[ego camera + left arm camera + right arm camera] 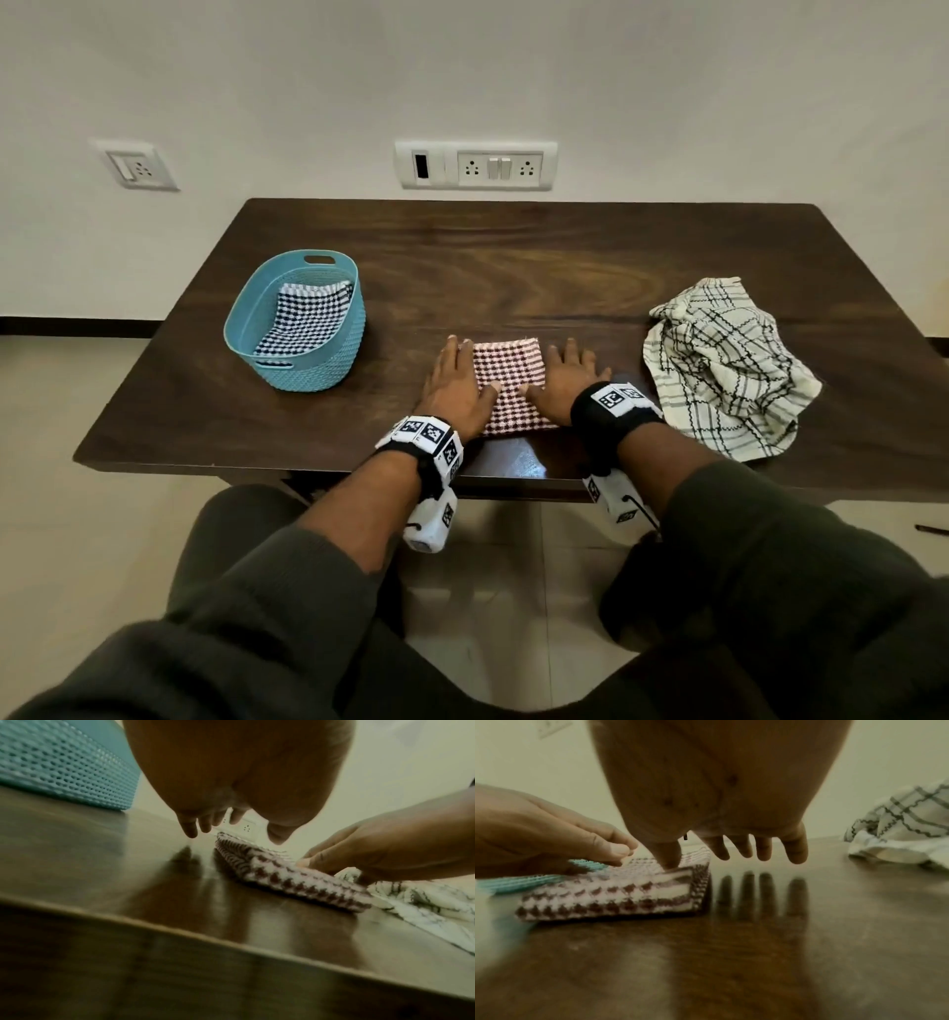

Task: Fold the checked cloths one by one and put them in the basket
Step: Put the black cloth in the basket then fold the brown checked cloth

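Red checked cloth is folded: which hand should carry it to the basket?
Probably the left hand: it rests at the red checked cloth on the side toward the basket; the right hand lies on the far side.

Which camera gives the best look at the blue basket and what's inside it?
The head view: it shows the whole blue basket from above, with a folded black-and-white checked cloth lying inside. The left wrist view catches only its outer wall, blurred. The right wrist view shows just a blue sliver behind the left hand.

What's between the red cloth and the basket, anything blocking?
Nothing visible. Bare table lies between the red cloth and the basket to its left. The left hand sits on that side but handles the cloth. The basket holds one folded cloth, with room left.
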Tool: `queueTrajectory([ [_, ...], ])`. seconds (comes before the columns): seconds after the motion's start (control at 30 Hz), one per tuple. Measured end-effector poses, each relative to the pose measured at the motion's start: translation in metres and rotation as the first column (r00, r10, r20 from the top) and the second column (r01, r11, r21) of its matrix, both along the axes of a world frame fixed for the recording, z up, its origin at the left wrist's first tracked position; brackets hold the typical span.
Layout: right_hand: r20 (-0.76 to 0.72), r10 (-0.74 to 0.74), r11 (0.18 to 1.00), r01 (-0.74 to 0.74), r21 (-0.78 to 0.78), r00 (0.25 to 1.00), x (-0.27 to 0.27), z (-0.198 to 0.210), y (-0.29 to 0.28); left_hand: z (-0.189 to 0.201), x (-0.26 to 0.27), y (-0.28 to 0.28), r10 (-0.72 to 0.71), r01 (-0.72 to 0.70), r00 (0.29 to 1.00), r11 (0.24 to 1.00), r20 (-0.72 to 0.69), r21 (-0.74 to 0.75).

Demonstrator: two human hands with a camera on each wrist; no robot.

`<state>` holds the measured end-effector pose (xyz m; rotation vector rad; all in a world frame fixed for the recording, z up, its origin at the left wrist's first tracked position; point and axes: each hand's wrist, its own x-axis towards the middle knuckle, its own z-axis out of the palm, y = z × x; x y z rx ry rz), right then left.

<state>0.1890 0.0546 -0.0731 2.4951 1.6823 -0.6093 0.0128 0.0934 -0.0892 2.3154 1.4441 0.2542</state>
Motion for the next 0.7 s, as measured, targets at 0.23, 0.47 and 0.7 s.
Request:
queueTrajectory([
  [0.23, -0.127, -0.167, 0.976, 0.183, 0.122, 0.978, -0.009, 0.019, -0.002, 0.017, 0.021, 0.000, 0.488, -0.442, 0.866, 0.849, 0.111, -0.288],
  [0.47, -0.253, -0.237, 0.963, 0.261, 0.066, 0.938, -0.013, 0.019, -0.019, 0.043, 0.021, -0.006, 0.566, -0.373, 0.807, 0.711, 0.170, -0.596],
  [0.7, -0.897, -0.225, 0.875, 0.485, -0.014, 0.380, -0.035, 0.044, -0.016, 0.080, -0.024, 0.002, 0.448, 0.047, 0.704, 0.745, 0.551, -0.665],
])
